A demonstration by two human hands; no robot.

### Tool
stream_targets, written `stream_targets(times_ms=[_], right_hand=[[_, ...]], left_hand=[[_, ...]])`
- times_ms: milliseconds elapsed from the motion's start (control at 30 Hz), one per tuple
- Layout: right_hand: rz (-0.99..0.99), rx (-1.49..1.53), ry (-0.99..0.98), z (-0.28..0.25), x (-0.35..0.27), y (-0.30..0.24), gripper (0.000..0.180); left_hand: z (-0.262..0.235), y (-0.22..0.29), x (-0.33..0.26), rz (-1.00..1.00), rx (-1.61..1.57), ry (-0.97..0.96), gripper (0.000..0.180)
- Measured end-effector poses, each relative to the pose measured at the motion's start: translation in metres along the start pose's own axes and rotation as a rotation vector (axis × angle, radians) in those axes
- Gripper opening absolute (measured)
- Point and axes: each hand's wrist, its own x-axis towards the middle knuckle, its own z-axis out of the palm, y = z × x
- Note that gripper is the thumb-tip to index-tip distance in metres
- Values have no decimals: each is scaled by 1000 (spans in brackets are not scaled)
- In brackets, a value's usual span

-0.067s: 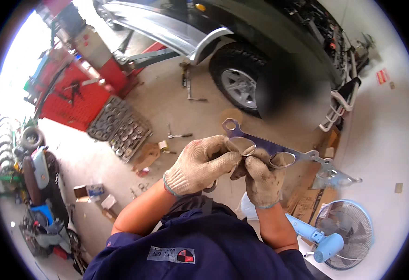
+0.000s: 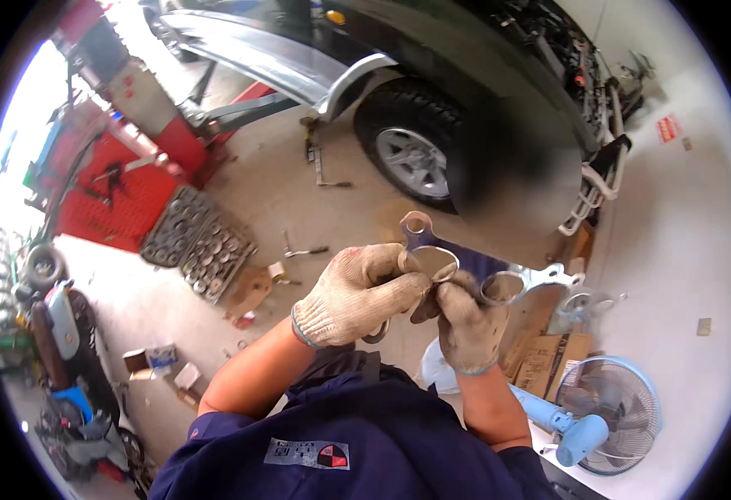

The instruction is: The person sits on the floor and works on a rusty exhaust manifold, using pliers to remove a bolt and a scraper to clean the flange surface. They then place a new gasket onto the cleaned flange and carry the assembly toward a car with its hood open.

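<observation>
A thin, shiny metal gasket (image 2: pixel 540 276) with round openings and bolt-hole ears is held up in front of my chest. My left hand (image 2: pixel 357 292), in a knitted cream glove, pinches the edge of one large opening between thumb and fingers. Beside it, my right hand (image 2: pixel 472 329), in a dirtier glove, has its fingertips closed on the gasket close to the same opening. The two hands nearly touch. Part of a curved metal ring (image 2: pixel 376 335) shows below my left hand; whether it belongs to the gasket I cannot tell.
Ahead stands a dark car with a front wheel (image 2: pixel 415 158). A socket case (image 2: pixel 215 254) lies open by a red perforated panel (image 2: pixel 115 196). Ratchet handles (image 2: pixel 303 250) lie on the floor. To the right are cardboard (image 2: pixel 536 367) and a blue fan (image 2: pixel 582 437); a motorcycle (image 2: pixel 74 392) stands left.
The surroundings have shifted left in the view. The gasket's right end now looks shorter and sits slightly higher, its tilt changed. Both hands keep their hold.
</observation>
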Motion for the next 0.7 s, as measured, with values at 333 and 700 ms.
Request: stream_targets(times_ms=[333,700], right_hand=[[-110,35,284,1,120,-71,23],[-158,-141,287,-69,196,-121,29]], left_hand=[[-17,61,166,54,-29,-271,24],[27,115,287,100,-86,-112,32]])
